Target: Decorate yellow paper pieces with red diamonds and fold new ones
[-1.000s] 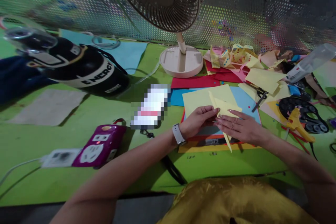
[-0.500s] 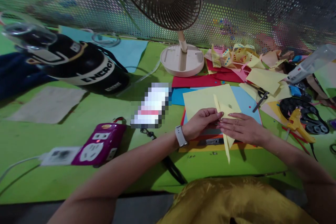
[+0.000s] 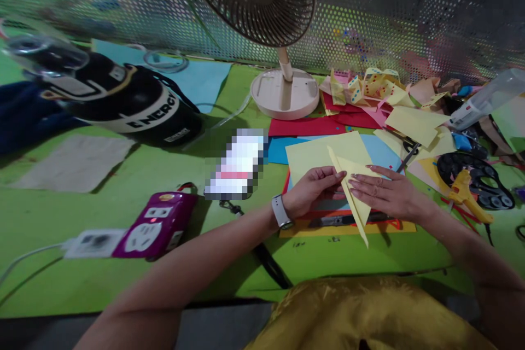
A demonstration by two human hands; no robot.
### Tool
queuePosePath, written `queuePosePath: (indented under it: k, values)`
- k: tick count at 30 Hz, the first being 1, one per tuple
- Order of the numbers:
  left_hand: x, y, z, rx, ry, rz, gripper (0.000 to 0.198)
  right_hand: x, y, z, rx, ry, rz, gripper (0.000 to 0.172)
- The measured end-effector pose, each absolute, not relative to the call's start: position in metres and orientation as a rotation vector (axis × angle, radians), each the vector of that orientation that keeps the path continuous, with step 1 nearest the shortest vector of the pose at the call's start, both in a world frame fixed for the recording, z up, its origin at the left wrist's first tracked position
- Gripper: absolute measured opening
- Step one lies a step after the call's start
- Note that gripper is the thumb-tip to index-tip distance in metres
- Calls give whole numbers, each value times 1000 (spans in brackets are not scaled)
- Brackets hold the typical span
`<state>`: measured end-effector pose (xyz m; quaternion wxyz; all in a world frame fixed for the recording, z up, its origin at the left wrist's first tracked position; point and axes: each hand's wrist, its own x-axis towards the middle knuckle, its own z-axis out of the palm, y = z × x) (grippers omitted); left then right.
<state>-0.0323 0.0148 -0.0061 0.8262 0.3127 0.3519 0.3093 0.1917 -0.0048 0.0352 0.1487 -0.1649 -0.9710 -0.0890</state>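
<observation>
Pale grey holed watch strap, thin rings on fingers, shiny mustard garment

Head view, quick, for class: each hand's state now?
Left hand: closed, pinching folded yellow paper.
Right hand: fingers straight over that paper; thumb hidden, grip unclear.

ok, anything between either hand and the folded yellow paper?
Nothing visible. The left hand pinches the folded yellow paper at its narrow strip edge; the right hand's fingers lie across its wider part. The loose yellow sheet lies behind, not between.
</observation>
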Motion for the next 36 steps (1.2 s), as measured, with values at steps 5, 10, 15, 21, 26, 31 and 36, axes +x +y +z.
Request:
queuePosePath:
  k: [5, 10, 15, 21, 26, 31, 36]
  values:
    - [-33, 15, -7, 678, 760, 614, 35, 201, 1, 45, -585, -2788, -135, 42]
    - [-34, 17, -9, 651, 788, 666, 34, 217, 8, 51, -725, -2749, -224, 38]
    - [-35, 18, -10, 640, 796, 669, 34, 219, 3, 59, -848, -2695, -282, 45]
    - [-31, 12, -9, 648, 717, 667, 34, 187, -12, 44, -493, -2900, -229, 37]
    - [-29, 10, -9, 661, 723, 667, 35, 183, -11, 32, -397, -2881, -206, 28]
    - [-28, 11, -10, 638, 736, 719, 35, 183, -9, 31, -407, -2899, -199, 28]
    - [-27, 11, -13, 637, 727, 771, 34, 185, -7, 25, -381, -2843, -102, 28]
